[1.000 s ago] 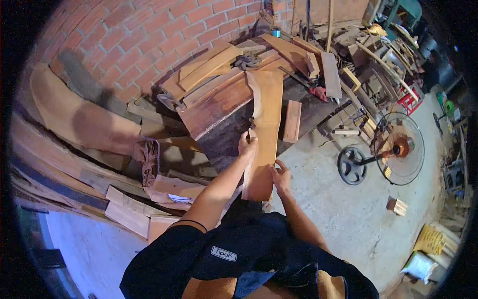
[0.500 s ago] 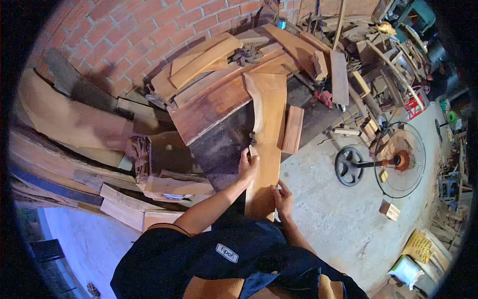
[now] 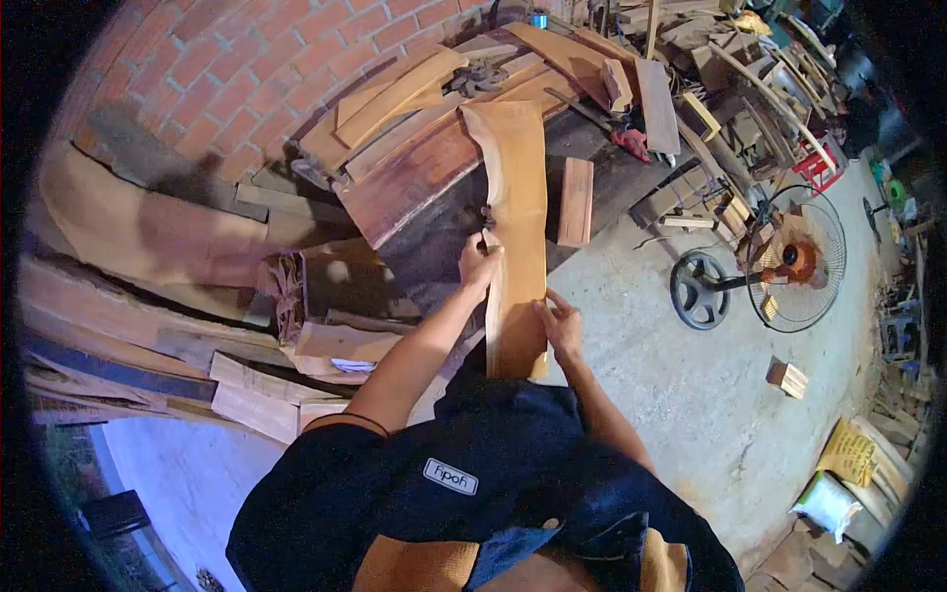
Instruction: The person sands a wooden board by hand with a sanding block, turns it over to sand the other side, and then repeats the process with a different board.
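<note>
A long orange-brown wooden board [image 3: 521, 227] with a wavy left edge lies lengthwise in front of me, its far end over a dark work surface [image 3: 424, 247] and its near end by my shirt. My left hand [image 3: 478, 264] is closed on the board's left edge, just below a dark notch. On the right edge, lower down, my right hand [image 3: 560, 324] grips the board between thumb and fingers. A short reddish wood block [image 3: 575, 202] lies right of the board. Behind the board is a reddish plank [image 3: 414, 187].
A standing fan [image 3: 797, 259] with a round black base is on the floor at right. Long slabs [image 3: 148, 217] are stacked at left. A red-handled tool [image 3: 629, 142] lies near scrap wood at the back. A small block [image 3: 787, 379] sits on the floor.
In the view, the board and both hands first shifted down, then back up and slightly left, along with the surroundings. Both hands keep their hold on the board.
</note>
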{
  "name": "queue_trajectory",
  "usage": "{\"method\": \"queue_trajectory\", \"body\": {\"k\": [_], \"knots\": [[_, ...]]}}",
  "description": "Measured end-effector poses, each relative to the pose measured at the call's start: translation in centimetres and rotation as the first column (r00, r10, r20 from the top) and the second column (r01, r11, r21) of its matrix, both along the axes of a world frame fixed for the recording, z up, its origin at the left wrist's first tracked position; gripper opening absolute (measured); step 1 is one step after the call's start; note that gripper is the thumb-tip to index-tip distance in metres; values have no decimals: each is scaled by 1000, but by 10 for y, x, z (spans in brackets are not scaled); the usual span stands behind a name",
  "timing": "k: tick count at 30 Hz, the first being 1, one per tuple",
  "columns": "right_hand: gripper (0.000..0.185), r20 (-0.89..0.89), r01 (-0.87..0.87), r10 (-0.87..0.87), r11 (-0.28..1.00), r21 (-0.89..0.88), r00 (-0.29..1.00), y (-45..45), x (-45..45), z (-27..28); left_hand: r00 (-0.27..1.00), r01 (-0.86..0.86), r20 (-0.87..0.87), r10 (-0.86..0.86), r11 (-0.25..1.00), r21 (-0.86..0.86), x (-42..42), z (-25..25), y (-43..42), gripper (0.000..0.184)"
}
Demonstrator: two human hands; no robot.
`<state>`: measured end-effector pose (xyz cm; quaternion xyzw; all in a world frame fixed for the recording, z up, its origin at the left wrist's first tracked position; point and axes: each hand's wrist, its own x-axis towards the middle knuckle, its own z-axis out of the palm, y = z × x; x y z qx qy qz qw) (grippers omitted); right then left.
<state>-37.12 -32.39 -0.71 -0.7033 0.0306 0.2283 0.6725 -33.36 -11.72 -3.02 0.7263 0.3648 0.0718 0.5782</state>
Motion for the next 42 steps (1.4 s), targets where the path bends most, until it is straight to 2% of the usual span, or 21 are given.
{"method": "queue_trajectory", "body": {"k": [2,4,8,9,12,15,19,21,22,23,25,27,28,29,31,32,33,35,37,40,42], "knots": [[43,4,-38,39,991,-129,999,-2,4,12,997,44,-63,-34,986,163,5,-6,6,46],[43,1,-46,46,996,-83,999,-7,11,5,960,199,-218,-177,976,83,2,55,4,45],[43,28,-39,41,997,-61,999,-13,25,-35,928,275,-230,-294,955,-114,18,32,21,40],[43,-38,-70,65,986,-151,997,-13,26,-20,923,301,-203,-326,942,-146,20,31,23,38],[44,-111,-89,78,992,-90,991,-15,29,-20,911,318,-221,-348,934,-162,19,57,21,39],[45,-128,-64,66,998,21,989,-14,28,-27,874,388,-304,-380,921,-35,21,69,18,37],[40,-163,-105,90,991,-86,982,-17,30,-23,760,487,-461,-459,871,-65,31,80,23,34],[36,93,-174,199,959,-225,976,-16,34,-22,744,504,-467,-477,860,-76,31,76,25,34],[36,90,-169,193,959,-226,977,-17,36,-17,730,524,-470,-496,848,-82,31,74,26,35],[34,144,-197,263,911,-363,954,-20,39,-12,725,530,-472,-502,844,-85,30,71,27,35],[32,182,-211,338,843,-494,923,-19,48,3,800,478,-366,-475,874,-89,23,70,26,35],[28,512,115,255,803,-585,820,-14,58,13,812,465,-366,-454,883,-64,20,70,23,34],[21,597,232,334,700,-676,729,-5,68,46,823,454,-365,-436,890,-40,18,71,22,34],[35,527,196,332,672,-714,782,0,81,53,817,460,-369,-443,887,-46,17,71,22,34],[61,675,382,292,644,-662,677,16,109,51,863,424,-309,-400,906,11,14,72,18,31],[80,637,390,299,586,-710,710,26,124,48,880,457,-216,-423,878,142,12,54,21,32],[90,683,466,337,535,-705,648,32,140,31,889,428,-211,-405,901,73,8,55,20,32],[92,510,252,339,579,-776,791,42,162,30,897,396,-212,-387,918,3,3,47,23,31],[92,492,242,390,536,-809,779,47,178,24,911,393,-95,-402,773,498,-4,25,26,28],[87,546,289,434,528,-798,717,40,171,21,935,278,88,-344,863,422,-8,48,13,26],[78,459,210,452,499,-841,765,36,134,30,932,302,67,-356,866,399,-12,71,-5,38]]}}
